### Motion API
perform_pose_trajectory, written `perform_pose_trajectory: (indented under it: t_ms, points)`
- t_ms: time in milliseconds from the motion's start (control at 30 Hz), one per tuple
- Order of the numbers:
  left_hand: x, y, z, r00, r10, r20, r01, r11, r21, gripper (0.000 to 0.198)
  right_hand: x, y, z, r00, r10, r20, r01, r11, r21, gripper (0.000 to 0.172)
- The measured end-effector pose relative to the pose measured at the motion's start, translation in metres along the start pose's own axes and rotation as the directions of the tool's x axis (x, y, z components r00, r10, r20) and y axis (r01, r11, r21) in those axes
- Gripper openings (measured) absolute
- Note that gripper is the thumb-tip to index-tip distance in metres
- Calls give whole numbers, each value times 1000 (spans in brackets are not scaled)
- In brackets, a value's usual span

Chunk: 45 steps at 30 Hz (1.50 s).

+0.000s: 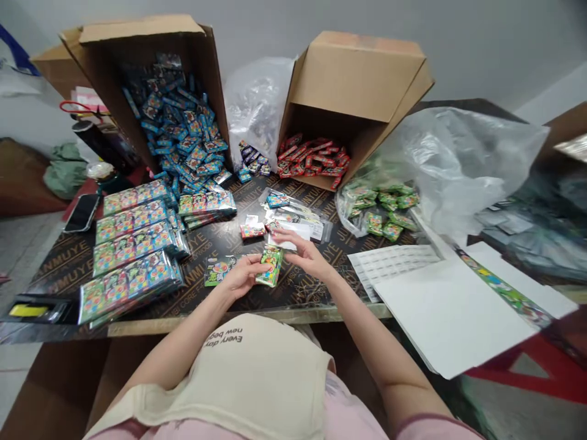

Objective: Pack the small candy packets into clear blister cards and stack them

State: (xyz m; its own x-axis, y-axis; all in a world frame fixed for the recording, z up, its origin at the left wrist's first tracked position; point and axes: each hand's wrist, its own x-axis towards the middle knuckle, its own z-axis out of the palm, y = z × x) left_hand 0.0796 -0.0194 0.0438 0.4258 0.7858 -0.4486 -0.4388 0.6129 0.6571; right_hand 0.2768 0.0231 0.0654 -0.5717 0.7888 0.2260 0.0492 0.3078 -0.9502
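Observation:
My left hand [244, 274] is closed round a small green printed packet [269, 266], held just above the dark tabletop near its front edge. To the right of it, my right hand [306, 253] has its fingers stretched out and apart, with nothing visible between them. Just beyond its fingertips lie a small red packet [271, 226] and a white slip. Another red packet [252, 230] rests a little to the left. A flat printed card [219, 269] lies beside my left hand. Behind, a blue packet [277, 200] sits on a clear bag with printed sheets [302, 215].
Stacks of wrapped multi-packs [131, 281] and a phone [82, 212] are at left. Cardboard boxes hold blue packets [188, 137] and red packets [316, 157]. Purple packets [254, 159] and green packets [392, 211] spill from plastic bags. White sheets [449, 311] overhang the right front edge.

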Motion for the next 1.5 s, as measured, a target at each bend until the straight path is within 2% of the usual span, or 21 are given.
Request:
perform_pose_trajectory:
  t_ms: [100, 167, 233, 300, 333, 400, 467, 500, 533, 600, 700, 833, 900, 967, 1033, 1100, 1133, 1233, 1333, 1433, 1500]
  points:
    - [3, -6, -6, 974, 97, -204, -96, 995, 13, 36, -5, 9, 17, 995, -59, -80, 36, 966, -254, 75]
    - [4, -9, -10, 963, 126, -240, -116, 992, 52, 39, -9, 15, 32, 994, -81, -75, 45, 918, -394, 89]
    - [5, -10, -14, 960, 162, -229, -124, 977, 172, 43, -13, 21, 41, 988, -103, -119, 30, 865, -500, 81]
    - [4, -7, -22, 945, 270, -185, -171, 889, 426, 52, -16, 26, 42, 970, -117, -214, -24, 827, -562, 72]
    - [3, -4, -28, 928, 349, -134, -207, 777, 594, 60, -18, 29, 39, 959, -117, -259, -57, 814, -579, 71]
    - [2, 1, -42, 886, 462, 36, -246, 403, 882, 80, -22, 34, 30, 942, -107, -317, -108, 798, -593, 72]
    - [2, 3, -57, 889, 417, 190, -214, 10, 977, 98, -28, 41, 21, 939, -99, -329, -129, 787, -604, 74]
    - [2, 3, -63, 903, 367, 223, -191, -123, 974, 103, -30, 45, 19, 940, -97, -326, -132, 779, -613, 74]
    - [3, 2, -68, 915, 328, 234, -172, -208, 963, 104, -33, 50, 18, 941, -97, -324, -136, 769, -624, 74]
    - [2, 0, -74, 921, 311, 236, -152, -273, 950, 103, -37, 56, 20, 943, -90, -320, -145, 756, -639, 72]
    - [-1, 0, -74, 897, 366, 249, -166, -243, 956, 107, -40, 60, 25, 970, -35, -239, -111, 814, -569, 77]
    - [-13, 10, -63, 880, 347, 324, -262, -215, 941, 108, -37, 53, 28, 997, 30, -67, -51, 938, -342, 88]
    - [-17, 15, -55, 868, 393, 304, -252, -178, 951, 104, -31, 48, 30, 992, 49, -113, -73, 972, -223, 89]
    - [-18, 17, -47, 832, 513, 210, -204, -70, 977, 103, -21, 42, 36, 950, 83, -301, -110, 991, -72, 90]
    - [-14, 16, -39, 752, 656, 62, -179, 112, 977, 101, -8, 34, 46, 843, 179, -506, -116, 981, 154, 86]
    - [-6, 12, -32, 683, 726, -79, -235, 321, 917, 82, 6, 25, 59, 762, 333, -555, -98, 907, 410, 75]
    - [-2, 9, -29, 675, 726, -129, -281, 415, 866, 65, 13, 21, 65, 746, 397, -535, -90, 856, 509, 69]
    - [5, 0, -20, 750, 645, -147, -388, 608, 692, 31, 30, 13, 77, 701, 473, -533, -51, 780, 624, 54]
    - [2, -8, -13, 804, 586, -105, -423, 687, 591, 33, 38, 10, 76, 639, 498, -587, -33, 779, 626, 43]
    - [-2, -12, -9, 824, 535, -185, -412, 791, 453, 43, 37, 10, 72, 654, 522, -547, -88, 771, 630, 38]
    - [-2, -11, -6, 856, 446, -262, -380, 886, 267, 47, 35, 8, 71, 673, 520, -525, -96, 766, 636, 37]
